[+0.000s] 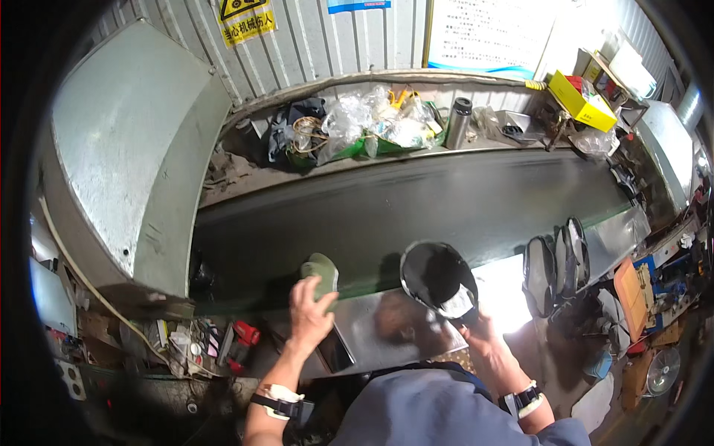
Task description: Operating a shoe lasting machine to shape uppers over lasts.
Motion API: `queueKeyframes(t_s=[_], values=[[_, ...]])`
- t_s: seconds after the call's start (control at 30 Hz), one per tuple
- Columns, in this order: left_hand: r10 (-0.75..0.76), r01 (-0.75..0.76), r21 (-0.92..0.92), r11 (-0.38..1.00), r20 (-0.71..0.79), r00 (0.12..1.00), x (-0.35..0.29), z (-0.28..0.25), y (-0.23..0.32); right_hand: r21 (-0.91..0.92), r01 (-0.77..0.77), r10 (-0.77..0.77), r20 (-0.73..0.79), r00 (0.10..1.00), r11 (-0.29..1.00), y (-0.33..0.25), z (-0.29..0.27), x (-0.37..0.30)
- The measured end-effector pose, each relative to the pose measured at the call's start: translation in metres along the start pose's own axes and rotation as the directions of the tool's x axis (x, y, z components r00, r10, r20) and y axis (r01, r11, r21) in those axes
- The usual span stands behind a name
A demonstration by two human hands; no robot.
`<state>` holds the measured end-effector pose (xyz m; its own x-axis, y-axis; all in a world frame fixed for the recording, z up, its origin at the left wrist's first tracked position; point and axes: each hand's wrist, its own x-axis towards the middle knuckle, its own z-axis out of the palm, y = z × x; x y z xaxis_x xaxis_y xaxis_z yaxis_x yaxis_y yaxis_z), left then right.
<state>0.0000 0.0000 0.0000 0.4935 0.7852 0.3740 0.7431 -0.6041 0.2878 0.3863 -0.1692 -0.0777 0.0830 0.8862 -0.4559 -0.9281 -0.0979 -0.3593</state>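
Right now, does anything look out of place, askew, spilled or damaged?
Mainly clutter: crumpled clear plastic is heaped behind the dark belt, and an orange panel sits aslant amid jumbled scraps at the right, though the fisheye may exaggerate its slant. No clear spill or damage shows.

A hood [134, 149] stands left of the belt [357, 215]; behind the belt, bags [349, 123] lie left of a flask [459, 126], a box [595, 115] farther right; at its near edge, a tub [424, 271] in the right hand [487, 338] is between the left hand [309, 316] and shoes [540, 276]
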Motion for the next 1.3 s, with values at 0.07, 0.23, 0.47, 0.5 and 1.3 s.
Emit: queueKeyframes(t_s=[0.07,0.23,0.47,0.5,1.3], values=[[0.118,-0.118,-0.070,0.990,-0.012,0.993,0.009,0.011,0.031,0.116,0.013,-0.009,-0.034,0.999,0.993,0.006,0.025,0.010],[0.426,-0.435,-0.138,0.890,-0.091,0.900,-0.046,0.070,0.160,0.048,0.035,-0.030,-0.091,0.995,0.998,-0.023,-0.025,-0.024],[0.194,-0.036,-0.707,0.706,0.144,0.970,-0.079,0.121,0.181,-0.527,0.372,-0.453,-0.028,0.891,0.764,-0.020,0.019,-0.055],[0.058,0.185,-0.846,0.500,0.246,0.968,-0.089,0.132,0.166,-0.535,0.357,-0.435,-0.023,0.900,0.766,-0.021,0.020,-0.064],[-0.784,0.836,-0.423,0.349,0.357,0.507,-0.046,0.164,0.090,-0.807,0.573,-0.032,0.583,0.812,-0.140,0.045,-0.029,-0.080]])
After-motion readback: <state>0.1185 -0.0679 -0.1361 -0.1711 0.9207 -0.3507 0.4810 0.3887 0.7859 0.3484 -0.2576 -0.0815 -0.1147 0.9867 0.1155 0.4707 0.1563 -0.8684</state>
